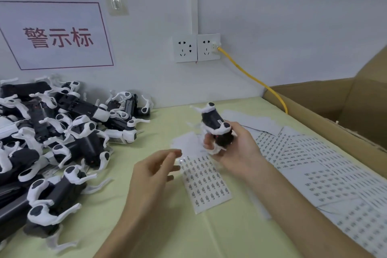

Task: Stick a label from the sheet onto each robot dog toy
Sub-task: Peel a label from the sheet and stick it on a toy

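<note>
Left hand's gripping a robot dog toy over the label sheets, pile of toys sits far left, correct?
Wrong hand. The head view shows the right hand gripping the robot dog toy over the label sheets; the left hand holds no toy. The pile of toys does sit far left.

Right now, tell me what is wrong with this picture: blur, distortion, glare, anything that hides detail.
Head view: wide-angle bending curves the table edge and tilts the wall sign; the left hand has smeared fingertips from motion blur; print on the label sheet is too soft to read; a small glare spot sits at the sheet's upper left corner; lighting is flat, with faint shadows.
</note>
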{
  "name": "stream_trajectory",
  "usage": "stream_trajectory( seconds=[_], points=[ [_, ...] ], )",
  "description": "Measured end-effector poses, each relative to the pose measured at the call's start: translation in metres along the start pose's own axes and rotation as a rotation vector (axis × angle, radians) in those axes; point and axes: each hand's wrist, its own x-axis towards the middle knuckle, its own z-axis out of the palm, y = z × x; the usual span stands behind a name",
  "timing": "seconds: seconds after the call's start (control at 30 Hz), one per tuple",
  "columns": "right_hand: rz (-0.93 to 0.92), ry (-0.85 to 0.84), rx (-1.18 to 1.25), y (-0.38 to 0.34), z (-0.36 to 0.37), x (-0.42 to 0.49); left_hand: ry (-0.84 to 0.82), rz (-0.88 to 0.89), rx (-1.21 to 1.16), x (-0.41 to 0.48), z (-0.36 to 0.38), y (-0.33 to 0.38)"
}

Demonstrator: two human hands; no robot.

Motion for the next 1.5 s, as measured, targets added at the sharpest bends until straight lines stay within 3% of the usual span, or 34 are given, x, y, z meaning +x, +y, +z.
stream_trajectory(
  seconds=[0.13,0.2,0.43,0.6,0.9,1.07,1.17,1.3,1.4,1.5],
  points=[
    [-0.159,0.16,0.122,-0.041,-0.029,0.012,-0.233,0.235,0.717,-0.006,0.003,-0.012],
    [-0.218,0.191,0.155,-0.063,-0.042,0.017,-0.345,0.277,0.812,-0.005,0.005,-0.016],
    [-0.543,0.335,0.317,-0.159,-0.094,0.033,-0.364,0.288,0.864,-0.004,0.004,-0.019],
    [-0.476,0.457,-0.147,-0.166,-0.11,0.034,-0.376,0.268,0.886,-0.003,0.004,-0.021],
    [-0.309,0.049,-0.738,-0.055,-0.008,0.05,-0.379,0.299,0.909,0.001,0.001,-0.021],
    [-0.503,-0.177,-1.236,0.013,0.058,0.066,-0.391,0.331,0.861,0.007,-0.007,-0.026],
    [-0.653,-0.263,-1.502,0.05,0.087,0.084,-0.382,0.356,0.86,0.009,-0.007,-0.029],
    [-0.718,-0.331,-1.878,0.082,0.117,0.111,-0.379,0.411,0.844,0.009,-0.007,-0.03],
    [-0.699,-0.286,-1.995,0.099,0.13,0.126,-0.362,0.448,0.805,0.007,-0.01,-0.027],
    [-0.696,-0.222,-1.884,0.109,0.127,0.13,-0.354,0.447,0.798,0.007,-0.01,-0.025]
  ],
)
